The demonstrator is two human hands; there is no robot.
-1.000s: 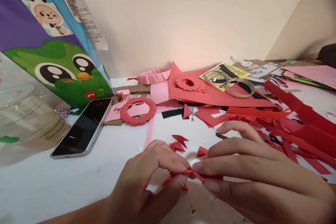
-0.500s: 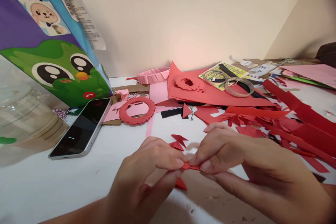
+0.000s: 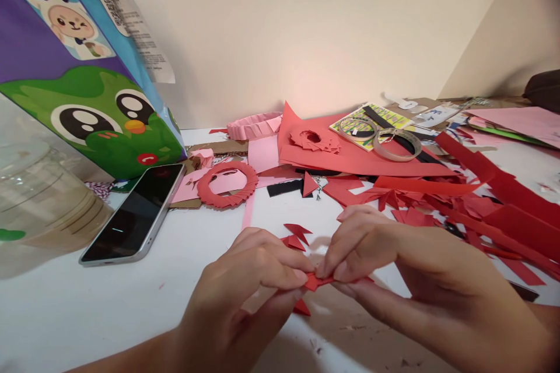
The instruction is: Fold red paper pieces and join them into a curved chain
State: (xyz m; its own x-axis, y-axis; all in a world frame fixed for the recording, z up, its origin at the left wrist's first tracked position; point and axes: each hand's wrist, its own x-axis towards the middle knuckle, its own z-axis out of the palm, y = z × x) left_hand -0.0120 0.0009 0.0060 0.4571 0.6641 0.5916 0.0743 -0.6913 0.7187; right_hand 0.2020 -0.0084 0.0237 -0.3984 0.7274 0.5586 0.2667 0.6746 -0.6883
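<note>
Between my two hands is a small folded piece of red paper (image 3: pixel 315 283), pinched from both sides just above the white table. My left hand (image 3: pixel 249 280) grips its left end between thumb and fingers. On the right end, my right hand (image 3: pixel 389 268) presses with thumb and fingertips; a red tip pokes out beneath them. Fingers cover much of the folds. Small folded red pieces (image 3: pixel 294 241) lie just behind my left fingers, and another red point (image 3: pixel 301 307) shows below them. A red pleated paper ring (image 3: pixel 228 185) rests farther back on the left.
At left stand a plastic cup (image 3: pixel 48 198), a phone (image 3: pixel 133 215) and a printed bag (image 3: pixel 87 99). Behind are a pink pleated ring (image 3: pixel 254 126), red sheets (image 3: pixel 301 154) and tape rolls (image 3: pixel 397 144). Red paper strips (image 3: pixel 503 215) pile up on the right.
The red paper between my fingers has turned slightly, showing more of its folds and a tip under my right hand. Both hands stay nearly in place.
</note>
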